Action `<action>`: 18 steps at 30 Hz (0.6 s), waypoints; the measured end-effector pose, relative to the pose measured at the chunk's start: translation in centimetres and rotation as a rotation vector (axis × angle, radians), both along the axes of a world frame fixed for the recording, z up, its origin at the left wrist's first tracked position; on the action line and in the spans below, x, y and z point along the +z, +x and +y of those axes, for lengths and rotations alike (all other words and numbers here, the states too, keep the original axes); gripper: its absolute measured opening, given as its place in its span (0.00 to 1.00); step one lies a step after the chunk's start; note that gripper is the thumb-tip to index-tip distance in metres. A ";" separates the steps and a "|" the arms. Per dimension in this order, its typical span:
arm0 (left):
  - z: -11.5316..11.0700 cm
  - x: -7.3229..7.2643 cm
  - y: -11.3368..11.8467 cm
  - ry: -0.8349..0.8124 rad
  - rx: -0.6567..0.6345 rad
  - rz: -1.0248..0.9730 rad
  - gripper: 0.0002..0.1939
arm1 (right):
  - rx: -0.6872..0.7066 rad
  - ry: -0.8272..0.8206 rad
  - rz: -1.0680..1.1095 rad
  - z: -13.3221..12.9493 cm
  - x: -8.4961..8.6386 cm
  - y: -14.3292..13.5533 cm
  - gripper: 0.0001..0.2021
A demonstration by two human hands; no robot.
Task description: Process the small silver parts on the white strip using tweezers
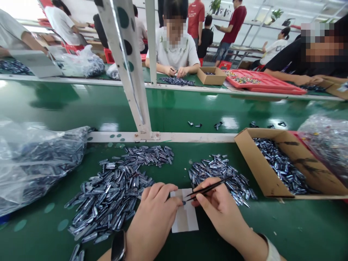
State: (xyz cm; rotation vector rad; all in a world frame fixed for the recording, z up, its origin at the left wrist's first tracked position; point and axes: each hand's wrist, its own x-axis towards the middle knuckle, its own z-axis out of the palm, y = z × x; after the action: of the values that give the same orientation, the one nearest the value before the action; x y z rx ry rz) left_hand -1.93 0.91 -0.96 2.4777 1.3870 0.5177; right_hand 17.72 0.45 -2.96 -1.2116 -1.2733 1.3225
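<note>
My left hand (159,208), with a dark watch at its wrist, is closed over the left side of a small white sheet (187,219). A tiny dark piece (184,203) shows at its fingertips. Black tweezers (209,187) are held in my right hand (217,204), their tips pointing left at that piece. A large pile of shiny dark clips (108,195) lies left of my left hand. A smaller pile (217,170) lies behind my right hand, and another (152,156) at the back.
A cardboard box (246,156) of clips stands at the right, beside a plastic bag (326,141). A big clear bag (40,166) lies at the left. A white post (138,105) rises from the rail. Several people sit beyond the green belt (174,108).
</note>
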 end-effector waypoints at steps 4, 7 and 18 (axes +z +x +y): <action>-0.1 0.4 -0.2 -0.030 0.016 -0.053 0.13 | -0.088 0.018 -0.031 -0.1 -0.1 0.0 0.12; 0.5 0.9 -1.5 0.014 0.122 -0.025 0.12 | -0.222 0.093 -0.067 0.2 0.3 0.7 0.13; 2.7 1.2 -6.5 0.144 0.420 0.135 0.11 | -0.557 0.273 -0.176 0.8 1.8 2.6 0.15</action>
State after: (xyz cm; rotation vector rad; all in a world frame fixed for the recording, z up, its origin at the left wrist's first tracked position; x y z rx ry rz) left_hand -8.47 3.60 0.24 2.3661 2.0076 0.5568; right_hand 20.27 1.28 -1.20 -1.3738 -1.0814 0.6314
